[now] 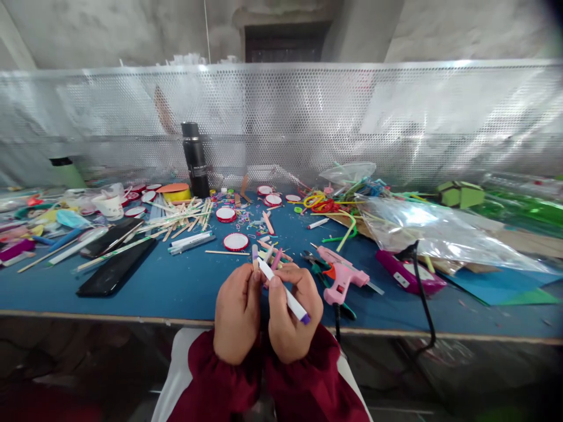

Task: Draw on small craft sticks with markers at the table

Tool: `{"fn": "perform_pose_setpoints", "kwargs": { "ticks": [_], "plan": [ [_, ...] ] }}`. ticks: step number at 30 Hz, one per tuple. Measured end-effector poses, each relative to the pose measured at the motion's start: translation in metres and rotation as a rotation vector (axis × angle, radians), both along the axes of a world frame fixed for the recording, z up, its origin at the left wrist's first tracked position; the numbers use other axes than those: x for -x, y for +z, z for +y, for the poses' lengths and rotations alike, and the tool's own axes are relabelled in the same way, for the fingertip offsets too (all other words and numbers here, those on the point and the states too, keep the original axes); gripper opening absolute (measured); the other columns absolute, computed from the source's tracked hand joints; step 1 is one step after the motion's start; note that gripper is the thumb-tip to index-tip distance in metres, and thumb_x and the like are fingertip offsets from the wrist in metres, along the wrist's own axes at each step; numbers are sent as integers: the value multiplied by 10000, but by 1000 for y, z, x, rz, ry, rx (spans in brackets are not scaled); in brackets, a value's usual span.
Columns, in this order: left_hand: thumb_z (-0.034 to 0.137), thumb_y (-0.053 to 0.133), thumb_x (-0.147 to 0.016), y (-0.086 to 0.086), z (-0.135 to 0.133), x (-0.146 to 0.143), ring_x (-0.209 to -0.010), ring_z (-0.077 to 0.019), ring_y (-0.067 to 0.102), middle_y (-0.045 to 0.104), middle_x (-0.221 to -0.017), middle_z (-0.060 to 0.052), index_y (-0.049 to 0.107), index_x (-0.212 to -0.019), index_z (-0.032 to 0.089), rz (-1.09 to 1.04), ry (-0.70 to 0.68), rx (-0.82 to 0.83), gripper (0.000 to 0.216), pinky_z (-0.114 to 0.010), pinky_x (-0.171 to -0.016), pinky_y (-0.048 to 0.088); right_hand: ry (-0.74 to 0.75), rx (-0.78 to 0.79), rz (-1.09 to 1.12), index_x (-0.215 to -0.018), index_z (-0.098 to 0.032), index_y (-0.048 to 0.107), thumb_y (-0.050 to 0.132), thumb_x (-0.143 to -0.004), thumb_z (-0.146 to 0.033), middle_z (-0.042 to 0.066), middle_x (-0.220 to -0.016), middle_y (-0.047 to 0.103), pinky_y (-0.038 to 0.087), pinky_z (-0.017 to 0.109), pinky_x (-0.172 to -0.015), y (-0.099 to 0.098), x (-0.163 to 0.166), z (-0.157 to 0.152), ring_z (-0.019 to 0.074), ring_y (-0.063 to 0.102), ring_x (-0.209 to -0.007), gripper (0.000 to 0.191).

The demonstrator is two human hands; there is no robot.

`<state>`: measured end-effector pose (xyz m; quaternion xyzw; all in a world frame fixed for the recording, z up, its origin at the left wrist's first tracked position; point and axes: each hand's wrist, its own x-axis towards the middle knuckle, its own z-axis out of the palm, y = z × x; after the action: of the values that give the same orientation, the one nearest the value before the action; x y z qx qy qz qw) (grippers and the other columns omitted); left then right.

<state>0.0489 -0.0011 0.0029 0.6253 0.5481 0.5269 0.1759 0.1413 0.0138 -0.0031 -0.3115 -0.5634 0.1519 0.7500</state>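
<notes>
Over the front edge of the table, my right hand point(292, 310) is closed around a white marker pen point(290, 299) with a purple end, its tip pointing up and left. My left hand point(237, 310) pinches a short wooden craft stick point(255, 261) upright, its upper part coloured purple. The marker's tip is close to the stick; whether they touch I cannot tell. Just beyond my fingers lie several small coloured sticks point(276, 258). A pink glue gun point(345, 272) lies right of my right hand, with dark-handled pliers point(314, 264) partly under it.
Left on the blue table point(185, 299) lie a black phone point(116, 266), white markers point(191, 242) and wooden sticks point(193, 217). A black bottle point(196, 161) stands at the back. Small white-faced drums point(236, 241) sit mid-table. Rightward are a purple device point(409, 272) and clear plastic bag point(431, 225).
</notes>
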Motion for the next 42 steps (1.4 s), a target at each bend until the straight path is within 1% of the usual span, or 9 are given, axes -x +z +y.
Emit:
{"fn": "perform_pose_setpoints", "kwargs": {
  "ticks": [4, 7, 12, 16, 20, 25, 28, 33, 42],
  "plan": [
    [395, 355, -1078, -2, 3, 2, -735, -164, 523, 580, -790, -10, 545, -830, 210, 48, 11, -22, 362, -281, -677, 370, -4, 3, -9, -892, -212, 620, 593, -932, -193, 10, -823, 632, 518, 365, -800, 0, 0, 3, 184, 634, -808, 52],
    [387, 353, -1073, -3, 6, 5, -718, -161, 517, 574, -763, -8, 516, -789, 209, 69, 5, -49, 373, -270, -656, 364, -45, -4, -26, -840, -209, 613, 592, -925, -211, 2, -792, 625, 507, 360, -791, 1, 0, 5, 176, 622, -763, 87],
    [346, 373, -1059, -2, 10, 8, -729, -162, 537, 596, -785, -12, 547, -810, 202, 88, 8, -74, 337, -270, -677, 372, -77, 12, -23, -781, -209, 600, 586, -912, -232, -9, -749, 614, 484, 320, -701, 3, 2, 9, 166, 603, -710, 134],
    [357, 368, -1060, -1, 13, 10, -718, -163, 547, 604, -759, -11, 565, -813, 201, 84, -7, -84, 352, -271, -675, 375, -54, 21, -1, -753, -212, 570, 578, -901, -252, -28, -704, 587, 464, 301, -663, 3, 3, 14, 153, 575, -657, 154],
    [360, 381, -1054, -2, 17, 11, -720, -164, 544, 611, -760, -13, 584, -821, 201, 93, 1, -73, 348, -266, -667, 381, -58, 27, 5, -751, -212, 573, 572, -894, -256, -33, -692, 587, 453, 298, -667, 3, 4, 17, 153, 567, -657, 149],
    [326, 385, -1048, -2, 19, 12, -748, -165, 551, 633, -795, -26, 605, -839, 193, 102, 19, -62, 331, -260, -678, 389, -44, 35, -13, -759, -209, 589, 591, -881, -291, -15, -734, 628, 455, 298, -680, 4, 5, 18, 160, 588, -689, 147],
    [313, 399, -1040, -2, 20, 12, -739, -164, 547, 630, -781, -21, 601, -832, 196, 108, 17, -57, 313, -258, -666, 376, -43, 35, -11, -740, -210, 584, 589, -870, -294, -16, -713, 622, 453, 299, -685, 5, 5, 19, 162, 585, -685, 155],
    [308, 398, -1037, -1, 20, 13, -717, -166, 542, 596, -735, -11, 581, -799, 201, 115, 18, -60, 319, -262, -662, 370, -49, 38, 16, -769, -210, 585, 576, -885, -302, -25, -695, 613, 451, 290, -655, 4, 7, 20, 152, 565, -643, 148],
    [333, 391, -1044, -2, 22, 14, -739, -161, 556, 628, -763, -11, 602, -837, 202, 121, 31, -71, 323, -257, -666, 380, -36, 25, 21, -754, -217, 584, 575, -879, -313, -18, -696, 616, 452, 295, -659, 6, 6, 19, 157, 566, -649, 158]
  ]
}}
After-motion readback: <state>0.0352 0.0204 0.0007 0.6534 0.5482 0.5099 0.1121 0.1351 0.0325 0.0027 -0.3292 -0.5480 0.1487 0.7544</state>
